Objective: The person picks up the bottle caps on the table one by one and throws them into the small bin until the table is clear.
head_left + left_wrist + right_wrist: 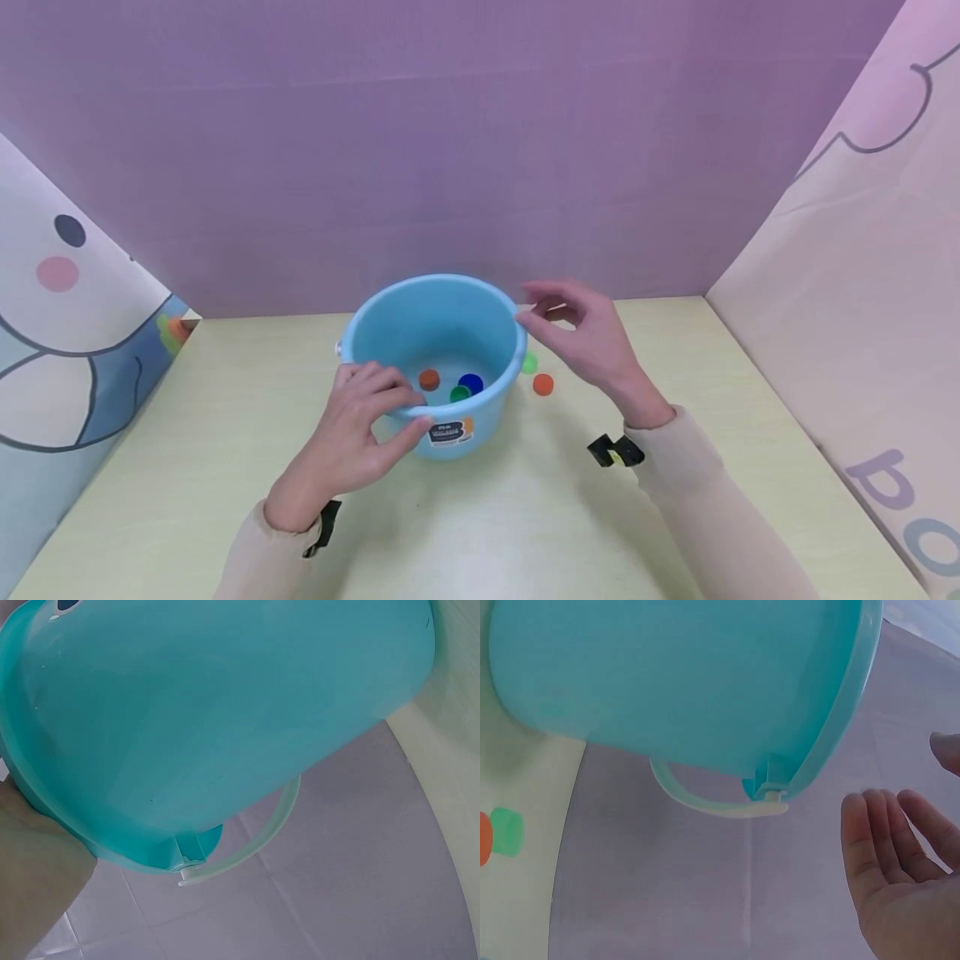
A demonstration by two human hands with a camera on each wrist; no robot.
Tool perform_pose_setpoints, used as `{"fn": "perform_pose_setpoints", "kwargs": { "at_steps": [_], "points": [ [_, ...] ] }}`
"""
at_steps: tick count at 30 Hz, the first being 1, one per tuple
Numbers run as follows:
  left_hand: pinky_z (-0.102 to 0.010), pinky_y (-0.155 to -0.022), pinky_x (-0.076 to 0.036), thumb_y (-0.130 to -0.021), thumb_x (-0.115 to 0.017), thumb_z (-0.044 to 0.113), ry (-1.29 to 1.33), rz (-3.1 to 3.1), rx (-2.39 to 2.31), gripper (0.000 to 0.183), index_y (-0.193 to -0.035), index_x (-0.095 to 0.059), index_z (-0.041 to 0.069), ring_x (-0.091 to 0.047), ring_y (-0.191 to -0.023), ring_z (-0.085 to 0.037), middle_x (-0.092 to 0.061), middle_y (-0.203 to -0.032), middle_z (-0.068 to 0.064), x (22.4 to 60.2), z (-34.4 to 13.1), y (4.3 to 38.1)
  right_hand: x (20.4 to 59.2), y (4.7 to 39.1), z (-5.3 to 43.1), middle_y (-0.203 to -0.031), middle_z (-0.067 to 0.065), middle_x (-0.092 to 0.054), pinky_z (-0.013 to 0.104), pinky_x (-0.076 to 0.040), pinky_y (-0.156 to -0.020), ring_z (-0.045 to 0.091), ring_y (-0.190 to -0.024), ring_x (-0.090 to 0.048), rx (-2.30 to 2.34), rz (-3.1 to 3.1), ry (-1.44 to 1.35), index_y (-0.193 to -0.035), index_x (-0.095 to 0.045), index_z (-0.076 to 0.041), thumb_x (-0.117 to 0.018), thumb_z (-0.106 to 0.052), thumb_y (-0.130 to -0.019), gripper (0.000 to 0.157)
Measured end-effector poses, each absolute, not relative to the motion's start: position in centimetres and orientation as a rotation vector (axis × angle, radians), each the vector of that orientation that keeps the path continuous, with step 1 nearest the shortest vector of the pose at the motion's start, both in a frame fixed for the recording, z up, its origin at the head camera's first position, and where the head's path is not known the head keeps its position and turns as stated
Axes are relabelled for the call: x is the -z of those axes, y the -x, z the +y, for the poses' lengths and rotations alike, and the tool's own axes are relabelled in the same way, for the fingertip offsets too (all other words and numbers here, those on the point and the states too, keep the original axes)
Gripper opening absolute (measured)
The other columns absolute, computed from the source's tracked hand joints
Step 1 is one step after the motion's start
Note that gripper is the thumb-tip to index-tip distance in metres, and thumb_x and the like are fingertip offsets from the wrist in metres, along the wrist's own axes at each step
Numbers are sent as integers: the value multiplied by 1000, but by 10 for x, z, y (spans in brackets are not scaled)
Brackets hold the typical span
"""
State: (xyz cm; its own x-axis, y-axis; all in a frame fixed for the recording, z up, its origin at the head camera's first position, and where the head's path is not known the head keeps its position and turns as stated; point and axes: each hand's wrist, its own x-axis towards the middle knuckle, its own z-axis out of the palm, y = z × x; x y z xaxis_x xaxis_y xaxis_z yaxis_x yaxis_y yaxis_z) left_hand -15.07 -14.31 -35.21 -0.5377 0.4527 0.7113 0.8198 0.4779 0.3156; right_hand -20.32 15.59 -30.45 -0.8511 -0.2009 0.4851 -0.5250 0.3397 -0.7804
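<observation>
A light blue bucket (491, 419) stands upright on the table, with an orange bottle cap (429, 380), a dark blue cap (472, 382) and a green cap (459, 393) at its bottom. My left hand (356, 437) grips its near-left rim, fingers over the edge and thumb along the outside. Beside the right rim, my right hand (588, 337) is raised with loosely bent fingers; in the right wrist view nothing lies between them. On the table right of the bucket are a light green cap (530, 363) and an orange cap (543, 384).
A pale handle (712, 808) hangs behind the bucket in the wrist views. The pale table (187, 467) meets a purple backdrop (480, 150) at the back. Printed panels border both sides, the right panel (862, 317) being mostly pinkish white.
</observation>
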Motion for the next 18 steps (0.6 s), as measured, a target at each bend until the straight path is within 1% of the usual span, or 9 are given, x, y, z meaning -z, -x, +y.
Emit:
{"fn": "perform_pose_setpoints", "kwargs": {
  "at_steps": [3, 6, 10, 14, 18],
  "points": [
    [-48, -87, -31, -98, -64, 44, 1049, -2182, 882, 28, -91, -76, 20, -57, -94, -17, -67, -94, 9, 352, -143, 151, 306, 203, 160, -123, 11, -66, 38, -54, -93, 22, -109, -63, -1509, -2312, -632, -130, -66, -3, -78, -15, -91, 43],
    [-48, -87, -31, -99, -63, 45, 1051, -2178, 885, 29, -91, -75, 20, -57, -94, -17, -67, -94, 9, 352, -143, 150, 308, 202, 163, -131, 9, -63, 47, -50, -99, 26, -119, -60, -1486, -2343, -609, -133, -64, -4, -77, -18, -91, 46],
    [-48, -87, -31, -99, -62, 46, 1053, -2173, 887, 30, -90, -75, 20, -57, -93, -16, -67, -94, 9, 353, -143, 150, 310, 202, 167, -142, 7, -58, 57, -43, -105, 29, -131, -52, -1392, -2412, -574, -138, -62, -10, -77, -26, -91, 52],
    [-47, -87, -31, -99, -62, 46, 1052, -2174, 884, 30, -90, -75, 20, -57, -93, -16, -67, -94, 9, 353, -143, 150, 311, 204, 173, -153, 3, -49, 65, -34, -109, 28, -145, -38, -1317, -2460, -563, -146, -55, -13, -77, -32, -91, 63],
    [-47, -86, -31, -99, -62, 47, 1048, -2177, 878, 31, -90, -75, 21, -57, -94, -17, -67, -94, 9, 353, -143, 151, 311, 205, 179, -166, -4, -28, 72, -24, -111, 25, -154, -18, -1250, -2533, -570, -156, -42, -20, -79, -37, -88, 79]
  ]
}}
